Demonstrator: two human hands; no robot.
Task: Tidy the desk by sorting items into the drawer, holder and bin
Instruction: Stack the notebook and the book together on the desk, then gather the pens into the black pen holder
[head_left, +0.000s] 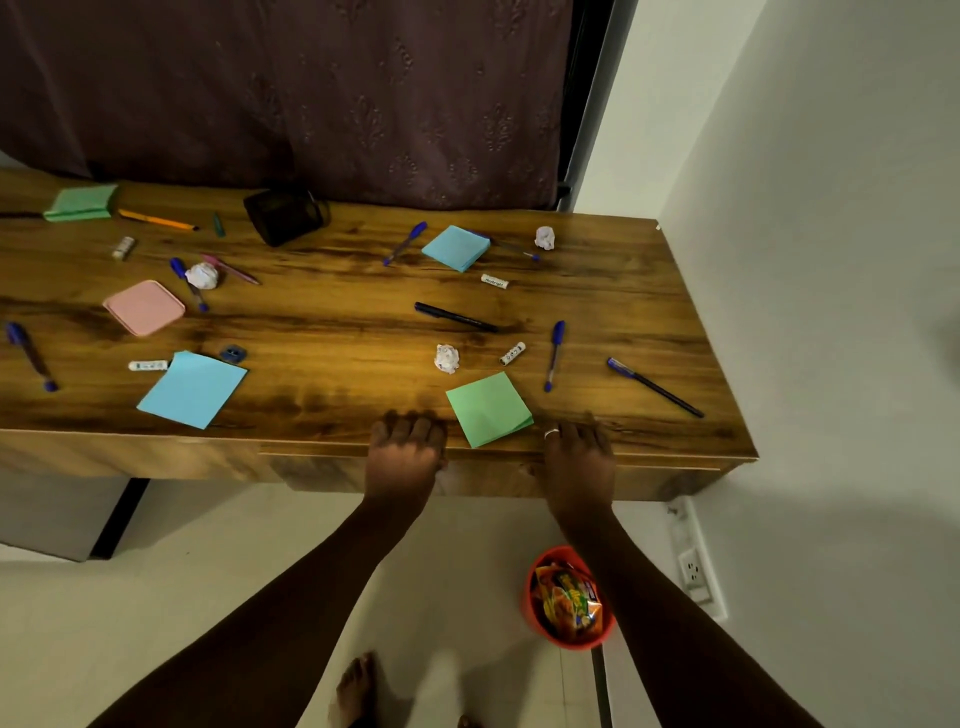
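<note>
Resting on the front edge of the brown wooden desk (337, 332), the left hand (405, 452) and right hand (579, 457) lie loose, grasping nothing. A green square sticky-note pad (488, 408) sits between them, with a crumpled white paper ball (447, 358) and a blue plastic pen (553, 356) just beyond. The wooden drawer front (493, 475) runs below the hands. The black mesh holder (285, 215) stands at the desk's back; the orange round bin (529, 597) is on the floor.

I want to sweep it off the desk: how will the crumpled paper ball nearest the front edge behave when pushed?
The crumpled paper ball looks small and loosely wadded, so probably light; its lumpy shape would likely tumble unevenly rather than roll straight. It should squash under a pinch without harm.
</note>
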